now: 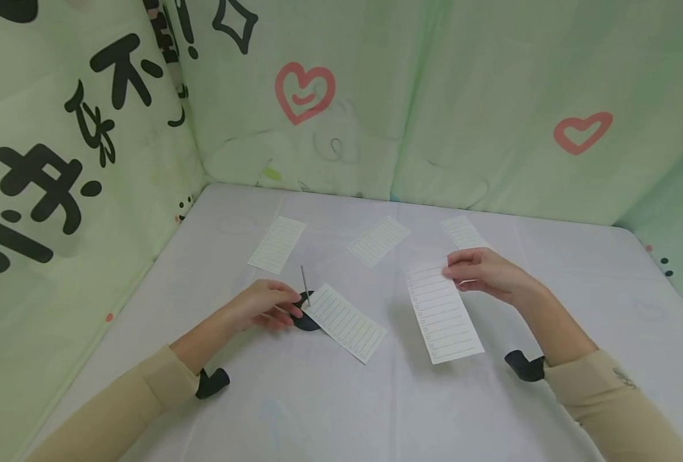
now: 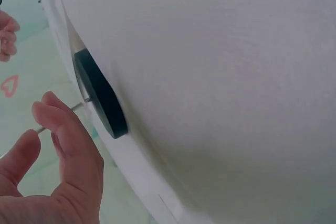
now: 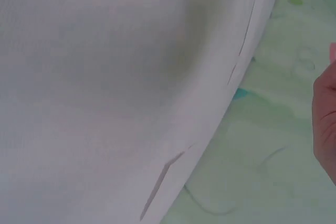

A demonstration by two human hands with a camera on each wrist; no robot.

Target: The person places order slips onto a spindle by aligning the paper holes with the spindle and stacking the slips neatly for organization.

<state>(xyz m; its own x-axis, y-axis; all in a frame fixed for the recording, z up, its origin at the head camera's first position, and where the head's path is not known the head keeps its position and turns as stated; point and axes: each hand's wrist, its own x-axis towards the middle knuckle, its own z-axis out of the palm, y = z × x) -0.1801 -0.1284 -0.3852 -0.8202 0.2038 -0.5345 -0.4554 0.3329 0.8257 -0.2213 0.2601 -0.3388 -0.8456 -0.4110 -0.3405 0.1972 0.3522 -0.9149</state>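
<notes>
A paper spike stands on the table, its thin metal rod [image 1: 304,282] rising from a round black base [image 2: 102,95]. A lined checklist slip [image 1: 349,326] overlaps the base, with one corner right at the rod. Beside the spike is my left hand [image 1: 269,305], thumb and fingers apart with nothing between them; in the left wrist view the rod passes behind the fingers. My right hand [image 1: 485,273] pinches another checklist slip [image 1: 442,317] by its upper right edge, holding it tilted above the table. Only part of the right hand [image 3: 325,124] shows in the right wrist view.
Three more lined slips lie toward the back of the white table: one at left [image 1: 278,245], one in the middle [image 1: 379,241] and one at right [image 1: 462,232], partly behind the right hand. Pale green printed curtains [image 1: 364,128] enclose the table's back and sides.
</notes>
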